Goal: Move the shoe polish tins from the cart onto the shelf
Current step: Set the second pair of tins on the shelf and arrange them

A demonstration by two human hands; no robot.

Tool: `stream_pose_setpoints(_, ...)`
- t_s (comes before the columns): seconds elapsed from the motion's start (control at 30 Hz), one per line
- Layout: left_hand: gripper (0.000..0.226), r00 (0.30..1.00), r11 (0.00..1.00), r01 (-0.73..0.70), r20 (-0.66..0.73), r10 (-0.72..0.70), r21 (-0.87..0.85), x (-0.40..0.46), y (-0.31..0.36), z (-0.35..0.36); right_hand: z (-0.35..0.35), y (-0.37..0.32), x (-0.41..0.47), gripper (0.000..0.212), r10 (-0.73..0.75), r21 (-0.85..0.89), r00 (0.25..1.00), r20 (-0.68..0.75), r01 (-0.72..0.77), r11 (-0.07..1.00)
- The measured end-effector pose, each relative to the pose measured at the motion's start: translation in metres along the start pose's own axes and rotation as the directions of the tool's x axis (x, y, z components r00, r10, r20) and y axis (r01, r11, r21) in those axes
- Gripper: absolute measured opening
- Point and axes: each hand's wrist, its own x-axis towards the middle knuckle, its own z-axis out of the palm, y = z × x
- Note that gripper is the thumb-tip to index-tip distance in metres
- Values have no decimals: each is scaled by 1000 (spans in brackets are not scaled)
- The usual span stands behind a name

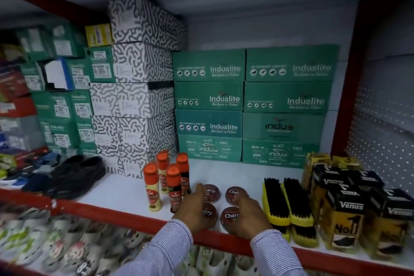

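Both hands rest palm-down with loose fingers over the tins, the left hand (194, 208) covering the two left tins (210, 192) and the right hand (248, 217) at 3 o'clock of the two right tins (230, 216); whether either actually grips one I cannot tell. The four round tins lie flat, lids up, in a square on the white shelf (125, 195), with bottles (173, 188) at 9 o'clock and brushes (286, 204) at 3 o'clock.
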Motion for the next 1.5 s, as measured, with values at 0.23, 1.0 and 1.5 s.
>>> stream_pose_setpoints(0.23, 34, 992, 999, -20, -124, 24, 36, 38, 7, -4, -12, -3, 36, 38, -11, -43, 989, -144, 5, 999)
stream_pose_setpoints(1.0, 42, 988, 981, 99, -136, -76, 166, 69, -1, 17, 1, -7, 62, 13, -42, -48, 991, -130, 36, 998)
stream_pose_setpoints(1.5, 38, 994, 978, -18, -105, 40, 206, -18, -8, -8, -20, 4, -18, 27, -179, -37, 984, 21, 180, 983)
